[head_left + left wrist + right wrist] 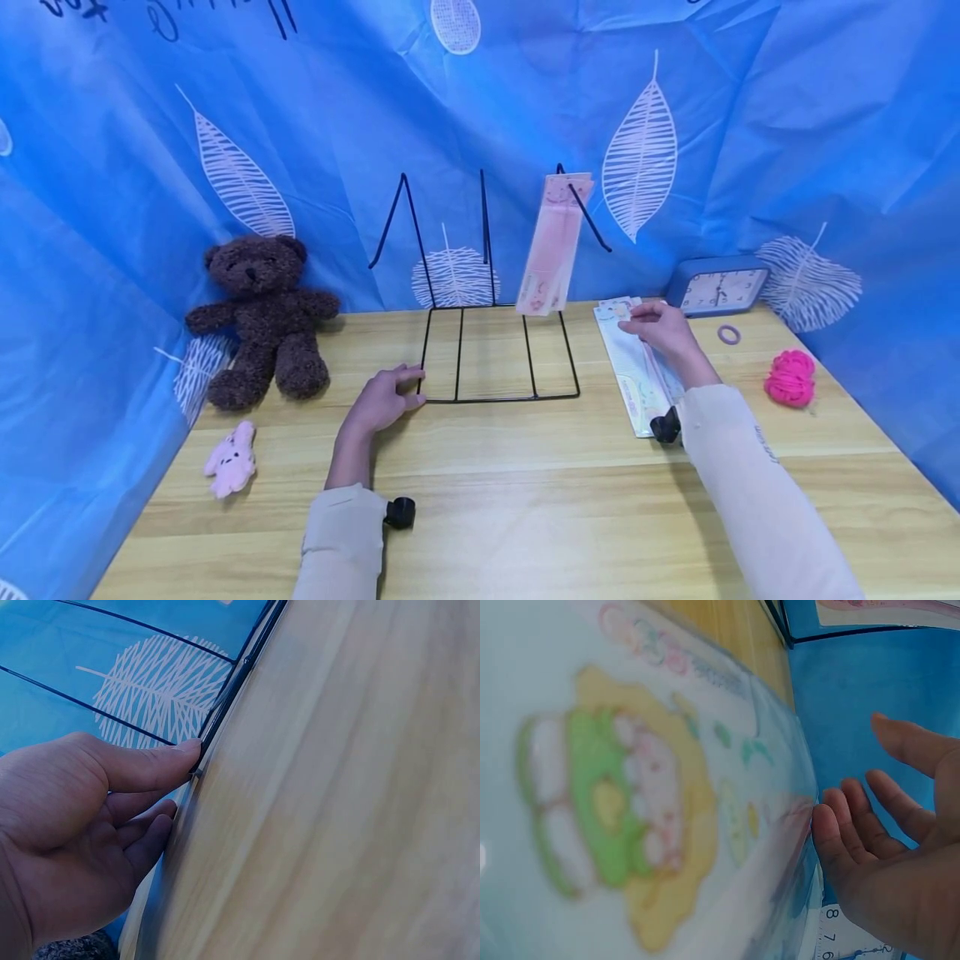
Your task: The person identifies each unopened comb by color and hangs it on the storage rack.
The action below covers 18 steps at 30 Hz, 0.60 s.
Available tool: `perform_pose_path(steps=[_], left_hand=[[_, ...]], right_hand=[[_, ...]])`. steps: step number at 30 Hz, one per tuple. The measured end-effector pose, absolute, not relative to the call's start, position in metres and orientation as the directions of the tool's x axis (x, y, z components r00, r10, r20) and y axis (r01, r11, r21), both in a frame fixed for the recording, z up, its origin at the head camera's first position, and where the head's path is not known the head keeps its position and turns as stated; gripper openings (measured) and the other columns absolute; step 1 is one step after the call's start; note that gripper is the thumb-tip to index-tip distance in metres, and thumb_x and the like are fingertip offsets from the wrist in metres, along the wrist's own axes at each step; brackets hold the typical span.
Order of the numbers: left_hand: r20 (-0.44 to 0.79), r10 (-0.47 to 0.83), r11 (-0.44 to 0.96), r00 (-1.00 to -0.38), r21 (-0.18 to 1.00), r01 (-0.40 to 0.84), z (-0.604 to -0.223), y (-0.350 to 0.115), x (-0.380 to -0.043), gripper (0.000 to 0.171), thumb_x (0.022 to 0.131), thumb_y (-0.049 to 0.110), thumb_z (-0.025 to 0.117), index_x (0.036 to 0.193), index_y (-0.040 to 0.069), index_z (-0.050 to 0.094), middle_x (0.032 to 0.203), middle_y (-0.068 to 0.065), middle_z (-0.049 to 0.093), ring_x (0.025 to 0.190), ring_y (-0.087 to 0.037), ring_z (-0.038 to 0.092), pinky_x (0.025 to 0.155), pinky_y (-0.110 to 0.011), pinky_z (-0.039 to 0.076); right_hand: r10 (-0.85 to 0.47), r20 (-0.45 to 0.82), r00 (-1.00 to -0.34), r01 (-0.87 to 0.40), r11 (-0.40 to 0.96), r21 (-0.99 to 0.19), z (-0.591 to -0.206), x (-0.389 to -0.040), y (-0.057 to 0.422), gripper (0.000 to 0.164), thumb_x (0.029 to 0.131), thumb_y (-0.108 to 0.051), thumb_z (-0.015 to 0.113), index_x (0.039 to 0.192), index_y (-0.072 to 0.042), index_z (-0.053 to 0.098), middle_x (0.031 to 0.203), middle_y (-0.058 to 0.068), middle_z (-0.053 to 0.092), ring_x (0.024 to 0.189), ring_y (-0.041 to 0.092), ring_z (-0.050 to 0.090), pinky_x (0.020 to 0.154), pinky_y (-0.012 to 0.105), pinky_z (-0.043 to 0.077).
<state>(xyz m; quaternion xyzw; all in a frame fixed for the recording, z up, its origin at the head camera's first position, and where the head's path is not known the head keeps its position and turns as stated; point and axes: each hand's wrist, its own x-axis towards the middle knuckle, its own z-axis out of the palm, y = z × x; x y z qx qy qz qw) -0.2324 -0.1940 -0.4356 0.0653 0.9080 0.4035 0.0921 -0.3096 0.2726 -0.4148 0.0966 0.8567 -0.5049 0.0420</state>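
Observation:
My left hand (381, 400) holds the front left corner of a black wire display rack (495, 401); in the left wrist view the thumb lies on the base wire. Pink flat packets (551, 250) hang from the rack's right hook. My right hand (663, 329) is at the far end of several pale, cartoon-printed flat packets (630, 367) lying on the table. In the right wrist view, the thumb stands apart from the fingers, and the fingertips are by the edge of a clear-wrapped packet (615, 795). What the packets contain cannot be made out.
A brown teddy bear (258, 317) sits at the back left, with a small pink plush toy (232, 460) in front. To the right are a blue clock (718, 286), a purple ring (728, 335) and a bright pink yarn bundle (791, 377). Blue cloth (510, 100) hangs behind the table.

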Motion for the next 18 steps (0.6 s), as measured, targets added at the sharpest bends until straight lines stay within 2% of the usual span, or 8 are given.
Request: perform_pose_path(steps=[10,18], left_hand=[[-0.074,0.218,0.661,-0.973,0.745,0.091,-0.4389,-0.1971,-0.2332,0.048,0.096,0.008,0.069,0.142,-0.001,0.057,0.156,-0.017,0.043,0.149,-0.041,0.025,0.12,-0.058,0.02],[-0.083,0.218,0.662,-0.972,0.744,0.086,-0.4398,-0.1969,-0.2345,0.049,0.096,0.008,0.069,0.143,0.0,0.057,0.157,-0.015,0.043,0.15,-0.039,0.025,0.12,-0.057,0.02]], right_hand=[[0.065,-0.142,-0.988,0.148,0.674,-0.724,-0.4172,-0.3107,0.2684,0.068,0.089,-0.025,0.078,0.141,0.007,0.049,0.136,0.027,0.052,0.125,0.041,0.048,0.109,0.054,0.039],[0.033,-0.145,-0.989,0.119,0.757,-0.642,-0.4198,-0.311,0.2684,0.078,0.086,-0.026,0.081,0.144,0.011,0.044,0.138,0.031,0.05,0.117,0.041,0.049,0.107,0.056,0.04]])
